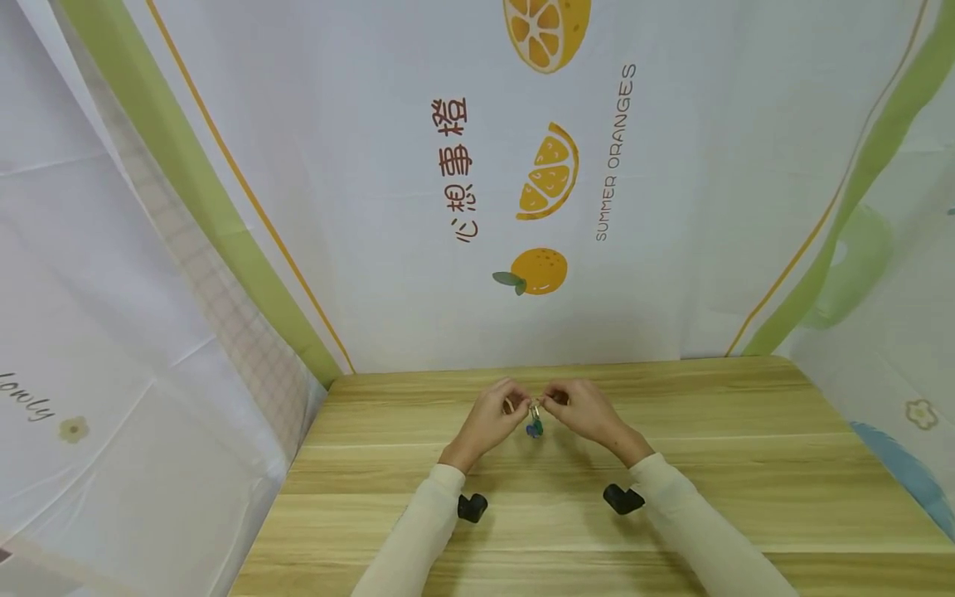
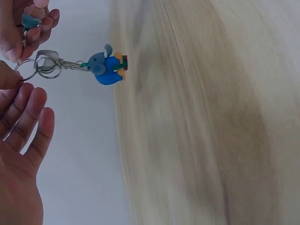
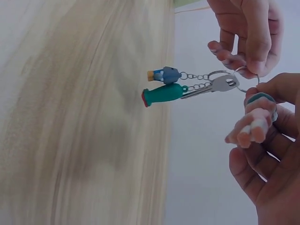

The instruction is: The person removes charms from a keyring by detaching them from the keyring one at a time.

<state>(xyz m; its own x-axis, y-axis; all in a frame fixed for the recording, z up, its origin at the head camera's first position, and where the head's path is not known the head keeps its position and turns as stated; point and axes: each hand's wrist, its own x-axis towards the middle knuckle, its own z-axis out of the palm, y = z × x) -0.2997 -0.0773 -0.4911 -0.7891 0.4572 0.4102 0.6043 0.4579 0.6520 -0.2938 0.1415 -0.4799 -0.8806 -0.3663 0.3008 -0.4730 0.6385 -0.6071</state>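
My left hand (image 1: 492, 414) pinches a metal key ring (image 3: 247, 70) between thumb and fingertips. Facing it, my right hand (image 1: 585, 408) pinches a small figurine keychain (image 3: 258, 117), pink and teal, beside the ring; its chain reaches the ring in the left wrist view. From the ring hang a silver key (image 3: 224, 83), a green charm (image 3: 163, 95) with a red end, and a blue elephant-like charm (image 2: 108, 70) on a short chain. All of them dangle above the table. The exact contact under the right thumb is partly hidden.
Below the hands lies a wood-grain table (image 1: 373, 531). A white curtain (image 1: 388, 249) printed with oranges hangs behind its far edge, with more cloth at both sides. A black device (image 1: 472, 507) sits by the left wrist, another (image 1: 622, 499) by the right.
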